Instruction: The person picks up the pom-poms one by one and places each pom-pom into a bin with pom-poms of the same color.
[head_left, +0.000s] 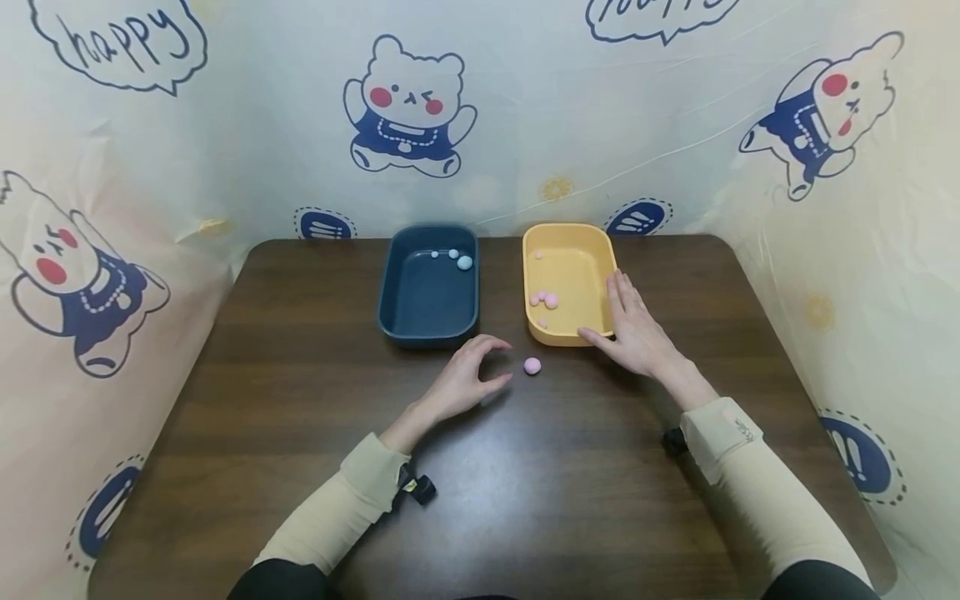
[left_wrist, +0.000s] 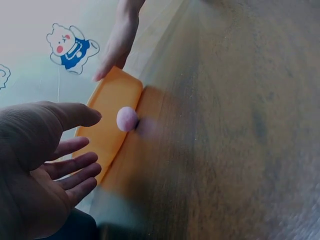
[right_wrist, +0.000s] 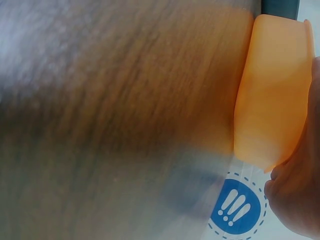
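A small pink ball (head_left: 532, 366) lies on the table just in front of the yellow tray (head_left: 570, 340). My left hand (head_left: 471, 377) is beside that ball, fingers relaxed and apart, holding nothing; the left wrist view shows the gap between its fingertips and the ball (left_wrist: 127, 119). At the yellow tray's right front corner, my right hand (head_left: 636, 332) touches the rim with straight fingers. Several small pink balls (head_left: 551, 301) lie inside the yellow tray. To its left stands a dark blue tray (head_left: 427, 337) with 3 light blue balls (head_left: 465, 262) near its back right.
Both trays stand near the back edge of the brown wooden table (head_left: 300, 400). Behind and at the sides hangs a pale sheet (head_left: 525, 108) printed with cartoon bears. A small black device (head_left: 420, 487) is strapped at the left wrist.
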